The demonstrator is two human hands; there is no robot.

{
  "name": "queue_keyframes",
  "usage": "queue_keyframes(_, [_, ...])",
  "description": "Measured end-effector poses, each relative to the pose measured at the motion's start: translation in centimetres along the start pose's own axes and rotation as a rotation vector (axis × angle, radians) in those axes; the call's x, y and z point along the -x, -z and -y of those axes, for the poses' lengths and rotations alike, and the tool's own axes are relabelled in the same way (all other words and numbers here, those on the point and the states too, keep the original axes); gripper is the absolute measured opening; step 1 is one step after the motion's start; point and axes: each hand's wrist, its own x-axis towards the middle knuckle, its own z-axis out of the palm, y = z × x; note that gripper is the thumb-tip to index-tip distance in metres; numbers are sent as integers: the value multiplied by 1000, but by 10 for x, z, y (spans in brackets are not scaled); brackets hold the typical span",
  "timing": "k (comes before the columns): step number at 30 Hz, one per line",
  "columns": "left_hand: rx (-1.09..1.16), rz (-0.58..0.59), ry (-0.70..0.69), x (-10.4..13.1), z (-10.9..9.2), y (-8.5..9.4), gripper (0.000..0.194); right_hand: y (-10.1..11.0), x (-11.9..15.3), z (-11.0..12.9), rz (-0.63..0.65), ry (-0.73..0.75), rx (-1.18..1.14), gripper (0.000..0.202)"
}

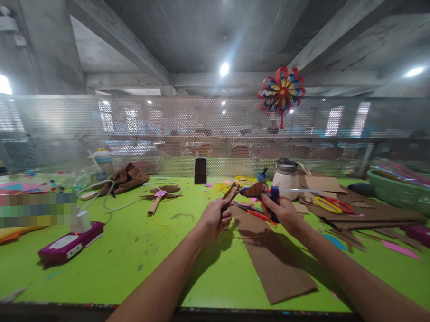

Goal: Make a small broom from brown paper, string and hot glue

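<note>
My left hand (215, 220) is closed around a narrow piece of brown cardboard (232, 194), pinched between thumb and fingers. Opposite it, my right hand (283, 212) grips a blue glue gun (272, 192), with a clear glue stick (300, 190) jutting from its back to the right. A pointed brown cardboard piece (254, 189) shows between the hands, in front of the glue gun; what supports it I cannot tell. Below the hands lies a long flat cardboard strip (276, 262). Red-handled scissors (260, 215) rest by its far end, partly hidden by my right hand.
A purple power strip (71, 243) with a white plug sits left. Behind are a cardboard fan shape on a rolled handle (154, 205), a phone (200, 171) and a white jar (286, 177). Yellow-and-red scissors (333, 204), cardboard sheets (377, 211) and a green basket (405, 195) occupy the right.
</note>
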Motion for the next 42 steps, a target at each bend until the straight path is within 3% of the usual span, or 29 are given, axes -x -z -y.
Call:
queue_keyframes(7, [3,-1,-24,1,0,0,15,-4,3,2,75,-5,-23,50])
queue_keyframes(14, [-16,-17,9,-1,0,1,11,1,-1,2,-22,-8,4,50])
queue_keyframes(26, [-44,-2,19,-3,1,2,12,2,-1,5,-43,12,-121,46])
queue_keyframes(42, [-22,21,38,0,-2,1,15,-3,4,10,60,-106,-170,49])
